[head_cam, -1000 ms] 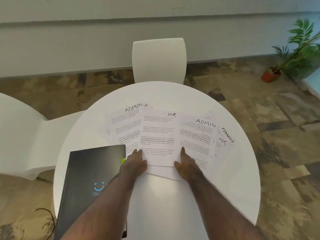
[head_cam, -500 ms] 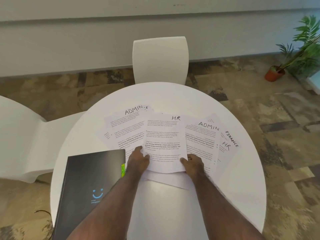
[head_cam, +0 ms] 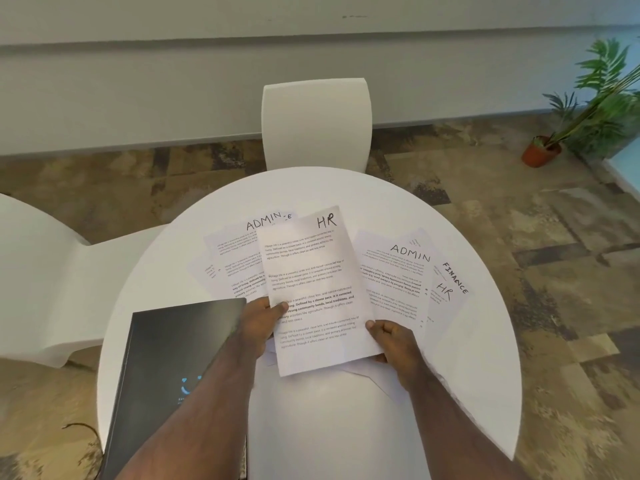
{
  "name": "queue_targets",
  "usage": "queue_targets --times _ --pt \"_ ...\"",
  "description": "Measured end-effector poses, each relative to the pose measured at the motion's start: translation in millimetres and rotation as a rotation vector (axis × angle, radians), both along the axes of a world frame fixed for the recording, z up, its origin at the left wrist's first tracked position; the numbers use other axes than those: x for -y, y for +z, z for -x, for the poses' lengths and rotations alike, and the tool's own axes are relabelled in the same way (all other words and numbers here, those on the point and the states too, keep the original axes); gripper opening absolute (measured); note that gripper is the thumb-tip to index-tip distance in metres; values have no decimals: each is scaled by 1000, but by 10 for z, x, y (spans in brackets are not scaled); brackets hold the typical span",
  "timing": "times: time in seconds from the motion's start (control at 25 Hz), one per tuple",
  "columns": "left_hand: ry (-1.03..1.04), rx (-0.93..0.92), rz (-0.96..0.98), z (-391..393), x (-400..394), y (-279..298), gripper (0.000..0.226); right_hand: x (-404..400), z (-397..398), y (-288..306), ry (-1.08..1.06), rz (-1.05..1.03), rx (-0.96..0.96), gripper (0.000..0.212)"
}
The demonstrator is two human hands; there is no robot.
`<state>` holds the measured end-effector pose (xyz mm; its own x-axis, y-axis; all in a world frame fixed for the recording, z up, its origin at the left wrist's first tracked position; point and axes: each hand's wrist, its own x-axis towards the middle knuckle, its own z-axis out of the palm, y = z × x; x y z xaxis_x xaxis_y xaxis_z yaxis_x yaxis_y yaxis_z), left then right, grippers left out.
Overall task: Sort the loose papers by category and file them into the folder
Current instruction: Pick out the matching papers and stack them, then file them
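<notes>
A sheet marked HR (head_cam: 311,271) is lifted off the pile, tilted toward me. My left hand (head_cam: 259,320) pinches its left edge and my right hand (head_cam: 391,341) grips its lower right corner. Beneath it, loose printed sheets fan across the round white table (head_cam: 467,393): an ADMIN sheet (head_cam: 239,251) at the left, another ADMIN sheet (head_cam: 394,282) at the right, and beyond that sheets marked FINANCE (head_cam: 455,277) and HR (head_cam: 445,296). A closed black folder (head_cam: 173,368) lies at the table's left front, partly under my left forearm.
A white chair (head_cam: 317,123) stands at the table's far side and another white seat (head_cam: 45,282) at the left. A potted plant (head_cam: 588,109) stands on the floor at the far right. A dark cable (head_cam: 83,431) lies near the table's lower left.
Both hands went from pressing flat on the pile to gripping the HR sheet, and have raised it off the other papers toward me.
</notes>
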<state>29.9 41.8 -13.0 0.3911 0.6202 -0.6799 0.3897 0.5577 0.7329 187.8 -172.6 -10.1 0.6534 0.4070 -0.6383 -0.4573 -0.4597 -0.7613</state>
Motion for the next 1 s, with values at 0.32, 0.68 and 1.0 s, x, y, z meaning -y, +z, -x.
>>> queue_targets --times 0.32,0.68,1.0 --pt "161 16 -21 451 -102 -25 23 382 -41 -106 291 860 687 71" --pt "354 -26 -75 1013 -282 -83 19 182 36 -220 344 999 612 95" --pt "375 -80 -62 1169 -365 -95 9 185 -121 -226 -90 662 450 81"
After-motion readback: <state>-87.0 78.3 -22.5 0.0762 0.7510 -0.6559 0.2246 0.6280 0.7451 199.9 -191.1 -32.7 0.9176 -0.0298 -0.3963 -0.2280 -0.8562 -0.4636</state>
